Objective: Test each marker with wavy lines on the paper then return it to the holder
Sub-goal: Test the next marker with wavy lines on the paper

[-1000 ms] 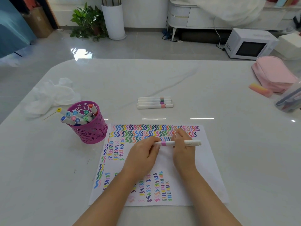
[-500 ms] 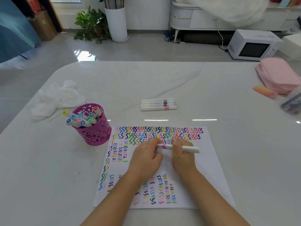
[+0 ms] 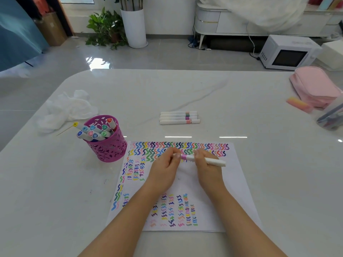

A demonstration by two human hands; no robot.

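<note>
To your left lies a crumpled white tissue; to your right a soft pink pouch; beyond, a white microwave.

No legible text or numbers.

Home, living-room type space. Glossy grey tiled floor, leafy potted plant beside tall white planter by the far wall. Low white cabinet on legs, white cloth draped over it. White microwave on the floor. Cardboard box far left. Foreground: white marble-look table, pink pouch at its right edge.
</note>
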